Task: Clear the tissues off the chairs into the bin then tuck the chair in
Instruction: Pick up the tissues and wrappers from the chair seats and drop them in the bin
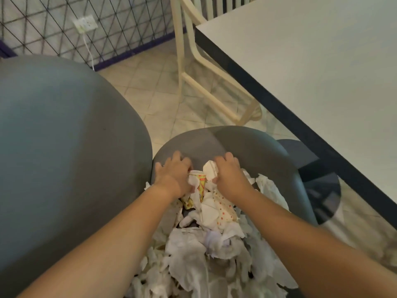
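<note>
Heaped tissues (193,250) nearest, left hand (174,177) and right hand (229,179) both curled closed around crumpled paper, presumably gathering for the bin.

The one camera sits on my head and looks forward and steeply down along both my forearms, close enough that my left hand (175,175) and right hand (229,176) fill the middle of the frame over the tissues (193,250). Its wide lens bends the edges, taking in the grey chair (64,147) at nine o'clock, the counter (322,61) at two o'clock and the tiled floor (154,87) at twelve.
</note>
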